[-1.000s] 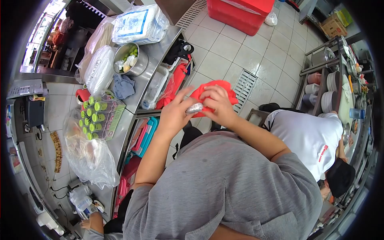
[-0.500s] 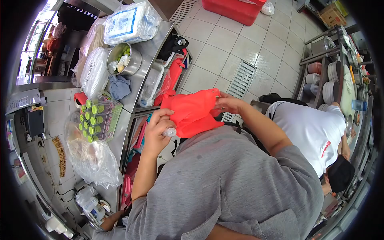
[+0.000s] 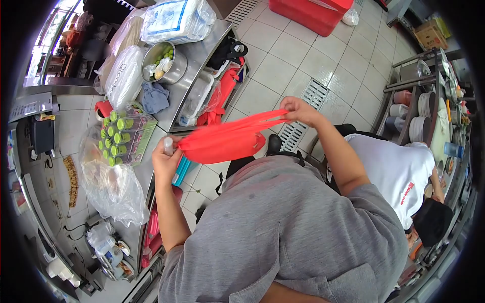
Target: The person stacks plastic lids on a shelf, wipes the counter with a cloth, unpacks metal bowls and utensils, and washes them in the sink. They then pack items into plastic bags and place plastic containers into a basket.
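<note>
A red plastic-looking bag (image 3: pixel 222 146) is stretched between my two hands in front of my body. My left hand (image 3: pixel 165 164) is closed on its left end. A small clear, cylinder-like object (image 3: pixel 168 145) also sticks up from the fingers of that hand; its kind I cannot make out. On the other side, my right hand (image 3: pixel 301 112) pinches the bag's long, narrow straps, pulled taut. The middle of the bag sags and is slightly blurred.
On the steel counter (image 3: pixel 188 76) at left stand a metal pot (image 3: pixel 164 63), a grey cloth (image 3: pixel 154 97), a pack of green-capped bottles (image 3: pixel 118 137) and wrapped packages (image 3: pixel 177 22). A person in a white shirt (image 3: pixel 386 169) bends toward shelves at right. A red bin (image 3: pixel 308 15) stands ahead.
My hands have moved apart, the left one leftward and the right one up and right. The red bag, earlier bunched between them, is now drawn out lengthwise.
</note>
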Demonstrator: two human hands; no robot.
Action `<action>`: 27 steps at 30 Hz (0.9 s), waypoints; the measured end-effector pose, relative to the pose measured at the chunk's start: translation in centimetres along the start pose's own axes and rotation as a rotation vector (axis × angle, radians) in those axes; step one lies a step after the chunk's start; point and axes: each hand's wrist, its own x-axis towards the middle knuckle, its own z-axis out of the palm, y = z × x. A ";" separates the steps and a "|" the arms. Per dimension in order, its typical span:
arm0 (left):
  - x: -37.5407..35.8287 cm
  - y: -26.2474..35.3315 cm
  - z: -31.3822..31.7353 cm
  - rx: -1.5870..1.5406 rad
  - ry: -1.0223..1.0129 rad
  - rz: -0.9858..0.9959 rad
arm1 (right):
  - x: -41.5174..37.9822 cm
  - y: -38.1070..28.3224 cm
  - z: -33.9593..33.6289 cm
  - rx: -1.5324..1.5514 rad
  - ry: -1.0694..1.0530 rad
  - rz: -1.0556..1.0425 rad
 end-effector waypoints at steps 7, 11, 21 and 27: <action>1.2 0.3 0.2 0.004 -0.349 -0.195 | -1.4 -2.5 -2.9 0.079 0.250 0.261; 2.0 1.9 3.6 0.346 -0.324 0.079 | 0.0 -3.9 2.6 -0.897 0.487 -0.195; 4.6 9.0 5.4 0.681 -0.520 0.201 | 2.0 -10.9 12.1 -0.113 0.061 -0.288; 6.2 3.8 2.5 0.244 -0.433 0.087 | 0.4 -11.1 7.8 -0.183 0.118 -0.241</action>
